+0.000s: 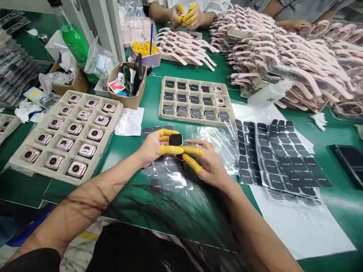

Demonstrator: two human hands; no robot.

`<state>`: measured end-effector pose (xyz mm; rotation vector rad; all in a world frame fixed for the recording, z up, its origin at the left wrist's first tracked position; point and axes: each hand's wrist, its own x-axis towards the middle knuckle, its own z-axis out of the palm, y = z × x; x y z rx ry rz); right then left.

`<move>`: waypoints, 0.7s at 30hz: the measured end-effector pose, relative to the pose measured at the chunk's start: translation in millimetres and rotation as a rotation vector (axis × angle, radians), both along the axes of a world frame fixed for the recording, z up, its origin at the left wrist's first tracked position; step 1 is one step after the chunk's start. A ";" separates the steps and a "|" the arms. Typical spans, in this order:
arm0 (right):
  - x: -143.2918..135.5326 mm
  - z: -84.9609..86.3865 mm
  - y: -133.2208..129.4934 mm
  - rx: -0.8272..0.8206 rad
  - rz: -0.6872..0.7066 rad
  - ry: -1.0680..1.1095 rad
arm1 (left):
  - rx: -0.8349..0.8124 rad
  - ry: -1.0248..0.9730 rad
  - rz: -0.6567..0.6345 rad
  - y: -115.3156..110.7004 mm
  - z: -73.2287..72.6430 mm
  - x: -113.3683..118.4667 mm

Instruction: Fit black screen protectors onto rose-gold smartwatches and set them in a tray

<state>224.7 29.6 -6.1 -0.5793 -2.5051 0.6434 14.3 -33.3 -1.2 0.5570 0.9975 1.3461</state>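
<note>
My left hand (159, 145), with yellow finger cots on, is closed around a small square watch case with a black face (176, 140). My right hand (208, 160), also with yellow cots, reaches in from the right. Its fingers are stretched and apart, their tips at or very near the watch's right edge; actual contact is hard to make out. Under both hands lies a clear sheet of dark square stickers (167, 177) with pale lettering. Behind the hands stands a beige tray (195, 120) with dark-covered squares and two pink watch cases in its compartments.
At left, another beige tray (98, 155) holds several pink watch cases, backs up. Black sticker sheets (272, 162) lie at right, near a dark phone-like object (348, 162). Farther back are a cardboard box (133, 101), a green bottle (75, 43), stacked pink straps (269, 49) and a co-worker's hands (187, 17).
</note>
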 end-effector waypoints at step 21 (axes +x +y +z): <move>-19.3 -15.3 1.3 -0.337 -0.213 0.027 | -0.046 0.145 0.090 -6.8 13.0 2.8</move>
